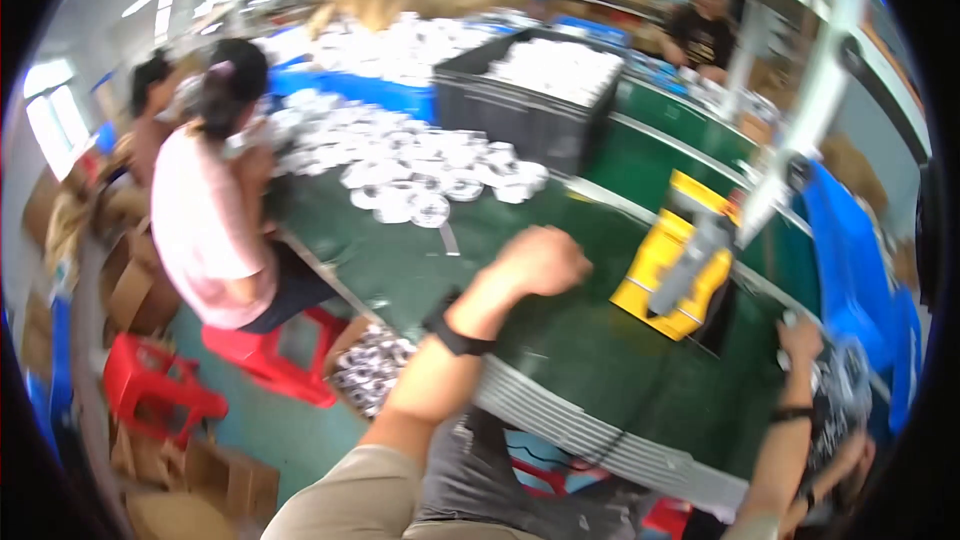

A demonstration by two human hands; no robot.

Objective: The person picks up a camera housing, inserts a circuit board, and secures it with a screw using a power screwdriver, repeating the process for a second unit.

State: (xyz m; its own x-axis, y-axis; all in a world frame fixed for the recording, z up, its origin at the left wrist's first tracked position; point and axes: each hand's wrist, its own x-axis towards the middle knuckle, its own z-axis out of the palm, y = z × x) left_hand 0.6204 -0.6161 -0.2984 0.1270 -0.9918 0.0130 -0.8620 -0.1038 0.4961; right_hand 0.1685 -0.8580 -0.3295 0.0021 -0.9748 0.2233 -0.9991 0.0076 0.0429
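My left hand (545, 260) is curled closed above the green tabletop (570, 340), a dark band round its wrist. Motion blurs it, and whatever its fingers hold is hidden. My right hand (800, 337) is at the right side of the table, fingers bent around a small whitish piece that I cannot make out. Just beside it lies a clear plastic bag (843, 385) with dark and pale contents. Between my hands stands a yellow block-shaped fixture (640, 285) with a grey device (690, 265) on its face.
White round parts (420, 175) lie heaped at the far left of the table, before a dark grey crate (520, 120) of white pieces. A person in pink (205, 225) sits left on a red stool (270, 355). A box of small parts (372, 368) stands below the table edge.
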